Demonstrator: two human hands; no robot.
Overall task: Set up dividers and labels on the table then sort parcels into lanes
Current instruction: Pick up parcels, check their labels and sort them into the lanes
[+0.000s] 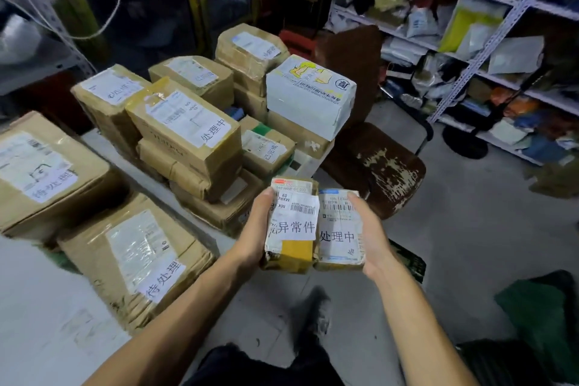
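White table (47,307) crowded with taped parcels (185,131), cluttered shelving (488,41) behind — left hand (253,229), right hand (369,229) each gripping a small parcel

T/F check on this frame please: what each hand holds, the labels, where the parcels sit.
1. The left hand holds a parcel labelled 异常件. True.
2. The right hand is empty. False: it holds a parcel labelled 处理中.
3. The two held parcels sit side by side, touching. True.
4. The white box lies on the floor. False: it tops a stack of brown parcels.
5. A brown chair stands right of the table. True.
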